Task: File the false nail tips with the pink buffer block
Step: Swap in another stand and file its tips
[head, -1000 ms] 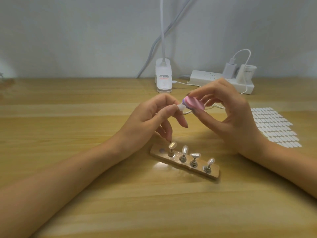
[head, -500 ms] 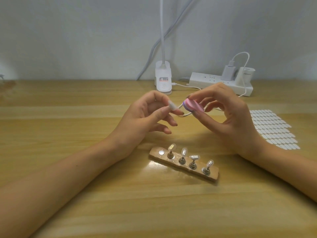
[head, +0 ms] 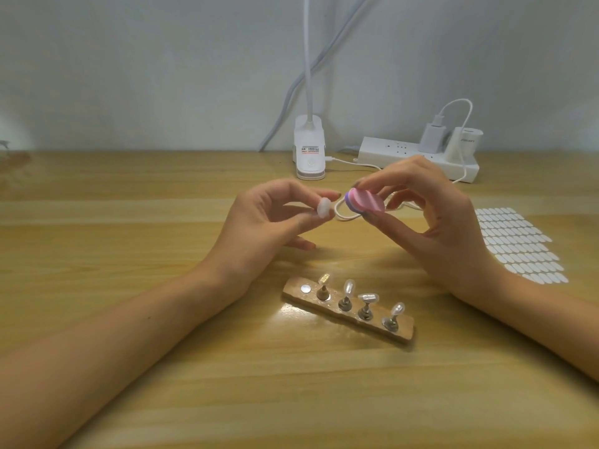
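Left hand (head: 259,225) grip pinches one nail tip (head: 324,208), right hand (head: 437,231) grip holds one pink buffer block (head: 368,203), and four tips (head: 348,286) stand on one wooden holder (head: 400,332).

The nail tip (head: 324,208) pinched in the left hand (head: 259,225) is just a white blur. Fingers of the right hand (head: 444,234) cover part of the pink buffer block (head: 366,201). The lamp (head: 309,140) runs off the top, and its label is too small to read.

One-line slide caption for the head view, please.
Left hand pinches a false nail tip near the pink buffer block in the right hand.
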Motion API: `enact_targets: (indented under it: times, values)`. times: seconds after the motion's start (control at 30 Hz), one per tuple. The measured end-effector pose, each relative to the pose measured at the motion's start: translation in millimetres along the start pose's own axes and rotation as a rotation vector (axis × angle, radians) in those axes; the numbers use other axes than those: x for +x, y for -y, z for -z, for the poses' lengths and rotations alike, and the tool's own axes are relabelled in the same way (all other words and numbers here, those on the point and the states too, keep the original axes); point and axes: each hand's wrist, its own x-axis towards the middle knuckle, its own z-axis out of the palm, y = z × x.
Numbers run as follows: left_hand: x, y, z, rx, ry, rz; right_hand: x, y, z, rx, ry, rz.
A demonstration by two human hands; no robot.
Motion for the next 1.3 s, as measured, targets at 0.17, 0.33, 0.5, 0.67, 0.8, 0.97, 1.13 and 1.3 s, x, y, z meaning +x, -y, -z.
enact_targets:
  times: [0.17, 0.33, 0.5, 0.67, 0.8, 0.97, 1.13, 1.3]
  values:
    - [-1.1, -0.5, -0.3, 0.182, -0.076, -0.043, -0.2, -2.8, 1.0, -0.030, -0.016, -0.005]
    - [-0.9, -1.2, -2.1, 0.347, -0.100, -0.102, 2.2, -2.2, 2.8, -0.047, -0.004, 0.030]
    - [-1.8, -2.8, -3.8, 0.427, -0.082, -0.152, 0.7, 4.8, -6.1, -0.032, 0.098, 0.145]
    - [-2.2, -1.5, -2.8, 0.454, -0.093, -0.155, 2.0, -2.0, -1.1, -0.023, 0.030, 0.088]
    - [-3.2, -1.8, -3.4, 0.470, -0.084, -0.164, 0.7, -2.1, -0.6, 0.016, 0.039, 0.105]
    - [-3.0, -2.5, -4.4, 0.473, -0.077, -0.166, 1.5, 2.6, -2.1, 0.043, 0.062, 0.068]
    - [-3.4, -3.1, -5.3, 0.472, -0.065, -0.173, 2.8, 5.4, -1.5, 0.010, 0.094, 0.111]
    - [-4.5, -3.1, -5.0, 0.475, -0.045, -0.193, 0.2, 6.6, -3.8, 0.033, 0.125, 0.094]
